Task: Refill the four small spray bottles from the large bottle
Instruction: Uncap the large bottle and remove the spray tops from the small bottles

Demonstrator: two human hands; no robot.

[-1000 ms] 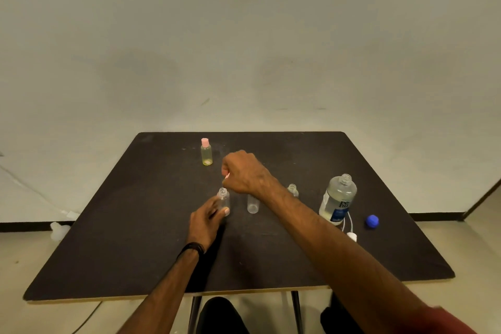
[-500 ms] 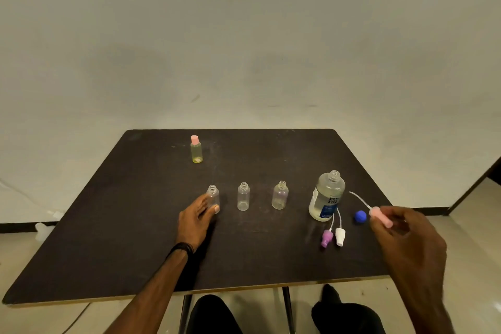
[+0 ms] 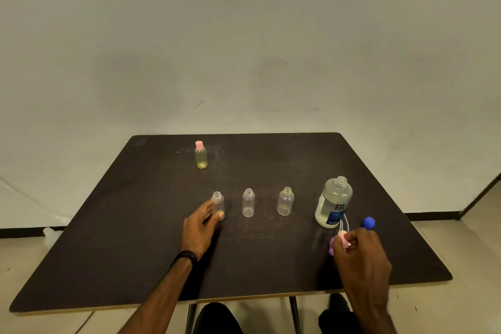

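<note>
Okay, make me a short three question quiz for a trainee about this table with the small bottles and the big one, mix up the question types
1. True or false: the large clear bottle with the blue label has its cap off.
2. Multiple choice: what does the right hand pinch? A) the round blue cap B) a pink spray top C) an open bottle
3. Fill in: the left hand holds the ______ of the three uncapped small clear bottles standing in a row.

Key
1. True; its threaded neck is bare.
2. B; the blue cap lies on the dark table just beyond the hand.
3. Leftmost.
</note>
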